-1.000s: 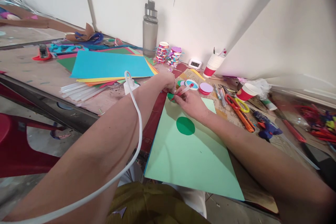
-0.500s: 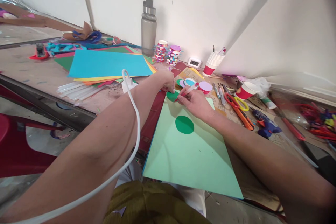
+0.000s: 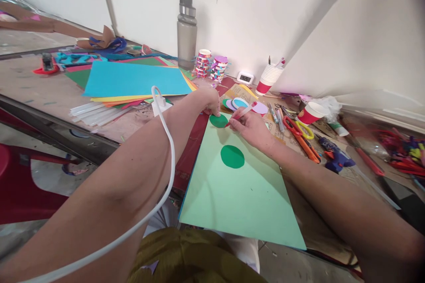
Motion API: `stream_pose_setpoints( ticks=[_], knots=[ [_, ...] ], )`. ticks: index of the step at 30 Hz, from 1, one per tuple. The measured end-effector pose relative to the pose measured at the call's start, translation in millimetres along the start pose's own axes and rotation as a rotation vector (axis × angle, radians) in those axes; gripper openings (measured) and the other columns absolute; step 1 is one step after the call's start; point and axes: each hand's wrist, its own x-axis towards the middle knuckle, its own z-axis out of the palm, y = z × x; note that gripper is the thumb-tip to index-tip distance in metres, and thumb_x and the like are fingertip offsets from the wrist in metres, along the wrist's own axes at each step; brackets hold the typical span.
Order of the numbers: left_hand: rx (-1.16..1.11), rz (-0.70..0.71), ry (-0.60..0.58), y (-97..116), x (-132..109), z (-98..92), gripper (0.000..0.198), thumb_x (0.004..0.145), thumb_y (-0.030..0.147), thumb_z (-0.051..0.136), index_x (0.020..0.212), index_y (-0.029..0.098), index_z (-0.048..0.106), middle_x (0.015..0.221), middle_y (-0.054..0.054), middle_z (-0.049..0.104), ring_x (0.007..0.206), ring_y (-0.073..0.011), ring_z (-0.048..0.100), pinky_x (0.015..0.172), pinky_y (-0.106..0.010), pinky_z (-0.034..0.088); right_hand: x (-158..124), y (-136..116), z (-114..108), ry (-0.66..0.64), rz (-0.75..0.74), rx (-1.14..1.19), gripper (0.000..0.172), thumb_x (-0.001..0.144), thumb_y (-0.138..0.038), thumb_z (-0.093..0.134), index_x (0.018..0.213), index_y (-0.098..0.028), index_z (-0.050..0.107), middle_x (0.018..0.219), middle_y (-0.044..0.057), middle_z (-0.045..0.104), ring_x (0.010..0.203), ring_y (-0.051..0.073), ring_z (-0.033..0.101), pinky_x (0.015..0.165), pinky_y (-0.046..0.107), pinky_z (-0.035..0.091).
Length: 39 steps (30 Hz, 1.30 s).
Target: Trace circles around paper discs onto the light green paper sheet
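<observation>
A light green paper sheet lies before me with a blue sheet's edge under it. At its far left corner sits a dark green paper circle, and another green circle lies nearer its middle. The curled fingers of my left hand press the far circle down at its upper edge. My right hand is closed around a clear pen with a red end, its tip at the right edge of that circle. Behind are stacked paper discs, partly hidden by my hand.
A stack of coloured paper and white sticks lie left. A bottle, decorated cups, a clock and a pen-filled cup stand behind. Scissors, a cutter and a glue gun lie right.
My right hand and the pen tip have shifted slightly right along the far circle's edge. My left hand stays on the circle. The whole view has shifted slightly.
</observation>
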Motion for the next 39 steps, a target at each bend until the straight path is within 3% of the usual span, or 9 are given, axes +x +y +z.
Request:
stream_pose_setpoints(
  ticks=[7, 15, 18, 21, 32, 37, 39],
  knots=[
    [0.160, -0.136, -0.054, 17.2, -4.2, -6.7, 0.038, 0.063, 0.054, 0.079, 0.085, 0.023, 0.078, 0.074, -0.004, 0.070, 0.096, -0.0257, 0.060, 0.092, -0.037, 0.044, -0.3, -0.1, -3.1, 0.012, 0.037, 0.005, 0.012, 0.087, -0.025, 0.056, 0.078, -0.020, 0.062, 0.075, 0.003, 0.071, 0.067, 0.017, 0.065, 0.064, 0.029, 0.046],
    [0.045, -0.145, -0.107, 17.8, -10.2, -6.7, 0.026, 0.065, 0.039, 0.081, 0.083, 0.021, 0.077, 0.066, -0.002, 0.067, 0.088, -0.0225, 0.062, 0.088, -0.034, 0.045, -0.5, -0.6, -4.2, 0.129, 0.024, 0.185, 0.016, 0.089, -0.033, 0.055, 0.084, -0.020, 0.062, 0.080, 0.004, 0.072, 0.075, 0.018, 0.067, 0.070, 0.030, 0.051],
    [0.066, -0.136, -0.062, 19.4, -15.9, -6.1, 0.027, 0.067, 0.040, 0.080, 0.086, 0.020, 0.078, 0.073, -0.004, 0.071, 0.089, -0.0227, 0.063, 0.087, -0.033, 0.046, -0.4, -0.2, -2.1, 0.161, -0.050, 0.142, 0.020, 0.091, -0.036, 0.054, 0.084, -0.020, 0.064, 0.089, 0.005, 0.073, 0.083, 0.019, 0.066, 0.075, 0.031, 0.050],
    [0.099, -0.120, -0.009, 22.3, -21.6, -5.7, 0.029, 0.071, 0.042, 0.076, 0.090, 0.021, 0.079, 0.079, -0.005, 0.074, 0.092, -0.0232, 0.064, 0.088, -0.034, 0.046, -0.4, 1.9, 3.7, 0.104, -0.074, 0.125, 0.021, 0.091, -0.036, 0.054, 0.082, -0.021, 0.065, 0.093, 0.005, 0.072, 0.084, 0.019, 0.065, 0.076, 0.031, 0.049],
    [0.062, -0.126, 0.073, 33.9, -44.8, -2.8, 0.019, 0.076, 0.027, 0.068, 0.090, 0.017, 0.078, 0.071, -0.004, 0.073, 0.073, -0.0183, 0.066, 0.073, -0.027, 0.048, 3.5, 10.3, 13.4, 0.036, 0.039, 0.263, 0.017, 0.089, -0.033, 0.053, 0.083, -0.020, 0.061, 0.086, 0.005, 0.072, 0.078, 0.017, 0.067, 0.072, 0.029, 0.049],
    [0.094, -0.034, 0.280, 35.5, -58.4, 7.8, 0.025, 0.081, 0.019, 0.057, 0.095, 0.013, 0.077, 0.084, -0.006, 0.075, 0.076, -0.0171, 0.065, 0.068, -0.023, 0.044, 3.7, 8.7, 13.7, 0.034, 0.070, 0.314, 0.013, 0.089, -0.032, 0.053, 0.086, -0.020, 0.059, 0.081, 0.004, 0.073, 0.079, 0.017, 0.068, 0.072, 0.029, 0.049],
    [0.108, 0.028, 0.309, 37.1, -65.8, 13.7, 0.028, 0.079, 0.016, 0.055, 0.097, 0.015, 0.078, 0.090, -0.006, 0.075, 0.079, -0.0176, 0.065, 0.066, -0.022, 0.043, 3.5, 6.9, 13.5, 0.031, 0.087, 0.330, 0.010, 0.088, -0.030, 0.054, 0.086, -0.021, 0.058, 0.080, 0.003, 0.073, 0.079, 0.017, 0.069, 0.072, 0.029, 0.050]
  ],
)
